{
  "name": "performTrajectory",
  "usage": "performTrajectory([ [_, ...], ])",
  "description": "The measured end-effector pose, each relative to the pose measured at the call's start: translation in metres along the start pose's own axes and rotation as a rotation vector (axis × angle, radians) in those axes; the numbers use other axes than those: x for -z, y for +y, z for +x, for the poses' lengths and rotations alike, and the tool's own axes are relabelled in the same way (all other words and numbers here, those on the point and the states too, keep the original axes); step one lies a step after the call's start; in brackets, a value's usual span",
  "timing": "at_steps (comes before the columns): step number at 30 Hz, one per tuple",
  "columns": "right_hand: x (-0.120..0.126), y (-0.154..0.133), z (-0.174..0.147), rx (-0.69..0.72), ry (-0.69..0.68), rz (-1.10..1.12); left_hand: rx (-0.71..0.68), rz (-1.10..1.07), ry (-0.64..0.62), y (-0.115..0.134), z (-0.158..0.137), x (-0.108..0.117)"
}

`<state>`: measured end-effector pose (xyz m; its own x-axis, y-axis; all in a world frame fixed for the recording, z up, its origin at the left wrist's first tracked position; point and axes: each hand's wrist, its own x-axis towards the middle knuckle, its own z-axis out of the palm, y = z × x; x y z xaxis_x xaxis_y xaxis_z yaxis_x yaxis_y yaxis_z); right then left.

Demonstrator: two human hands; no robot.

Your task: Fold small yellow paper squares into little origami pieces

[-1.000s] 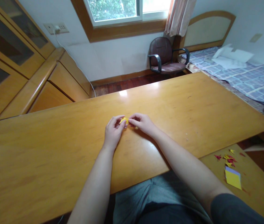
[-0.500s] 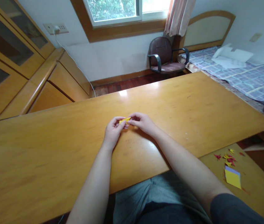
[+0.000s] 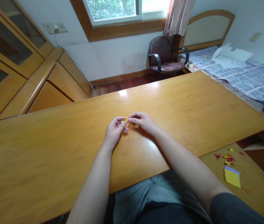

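A small folded piece of yellow origami paper (image 3: 125, 123) is held between my hands, just above the wooden table (image 3: 75, 133). My left hand (image 3: 114, 130) pinches it from the left, thumb on top and fingers curled behind. From the right, the thumb and forefinger of my right hand (image 3: 142, 122) close on its pointed tip. My fingers cover much of the paper, so its full shape is hidden.
On a lower surface (image 3: 258, 186) at the right lie several small red and yellow folded paper figures (image 3: 228, 158) and a stack of yellow paper sheets (image 3: 232, 177). An armchair (image 3: 161, 53) stands beyond the table, beside a bed (image 3: 239, 74).
The paper's pointed tip, which was slanting out to the right, now stands more upright. My right fingers have shifted slightly at the tip, and my left hand has barely moved.
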<state>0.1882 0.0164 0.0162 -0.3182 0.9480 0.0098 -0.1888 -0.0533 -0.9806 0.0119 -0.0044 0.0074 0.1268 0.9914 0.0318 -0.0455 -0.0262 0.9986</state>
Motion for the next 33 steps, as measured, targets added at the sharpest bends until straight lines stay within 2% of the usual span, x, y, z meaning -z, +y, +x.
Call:
performTrajectory([
  [8, -0.0008, -0.0037, -0.0023, -0.038, -0.002, -0.032, -0.002, -0.032, -0.012, 0.0043, -0.0012, -0.0017],
  [21, -0.0013, -0.0021, -0.0008, 0.039, 0.085, -0.089, 0.032, 0.055, -0.019, 0.0037, -0.0024, -0.0027],
  [28, -0.0009, -0.0038, -0.0018, 0.019, 0.041, -0.039, 0.041, 0.019, -0.01, 0.0026, -0.0017, -0.0008],
  [33, -0.0002, -0.0009, -0.0033, 0.052, -0.012, -0.098, 0.038, -0.02, -0.024, 0.0023, -0.0012, -0.0009],
])
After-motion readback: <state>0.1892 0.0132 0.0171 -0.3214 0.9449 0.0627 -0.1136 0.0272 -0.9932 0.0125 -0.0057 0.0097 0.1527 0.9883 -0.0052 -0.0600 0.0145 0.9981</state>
